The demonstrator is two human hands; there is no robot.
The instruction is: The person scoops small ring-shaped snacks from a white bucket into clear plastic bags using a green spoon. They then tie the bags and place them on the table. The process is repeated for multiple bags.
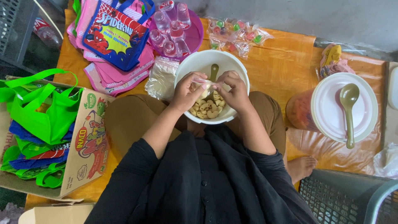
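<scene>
Left hand (186,92) and right hand (234,91), each grip pinching a small clear plastic bag (206,84), held over the white bowl (195,62) of pale crackers (209,108) in the lap. Cardboard box (89,141) close at left, covered tub (327,110) right, basket (344,197) hemming the knee.

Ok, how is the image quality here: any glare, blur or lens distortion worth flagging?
Head view: soft, even daylight with faint shadows; mild sheen on the orange mat and the white lid; both hands over the white bowl are slightly soft; the small clear bag they pinch is hard to make out; wide lens bends the edges.
</scene>
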